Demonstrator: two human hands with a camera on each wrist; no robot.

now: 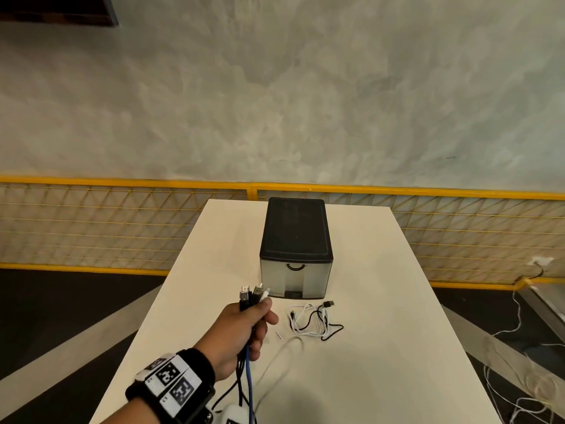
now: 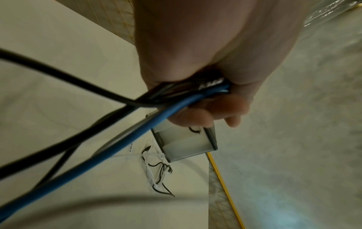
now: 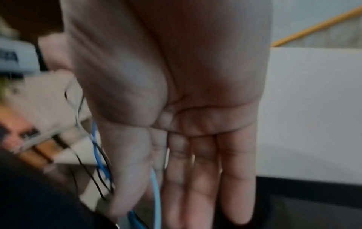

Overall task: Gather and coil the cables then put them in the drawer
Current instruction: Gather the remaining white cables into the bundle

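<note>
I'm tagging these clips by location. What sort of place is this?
Probably a workshop or lab-style workspace, not a home: a rough grey plaster wall, a yellow wire-mesh safety barrier behind the bare cream table, and loose white cables trailing across the dark floor.

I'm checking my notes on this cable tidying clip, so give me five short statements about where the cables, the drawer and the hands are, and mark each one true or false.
1. The left hand holds a bundle of cables with the plugs sticking up out of its grip. True.
2. The drawer of the black-topped box is pulled open. False: it is shut.
3. A white and black cable tangle lies on the table in front of the box. True.
4. The right hand is clenched round the blue cable. False: its fingers are straight, and the cable hangs beside them.
5. The bundle is already coiled. False: the cables trail down loose from the left hand.
</note>
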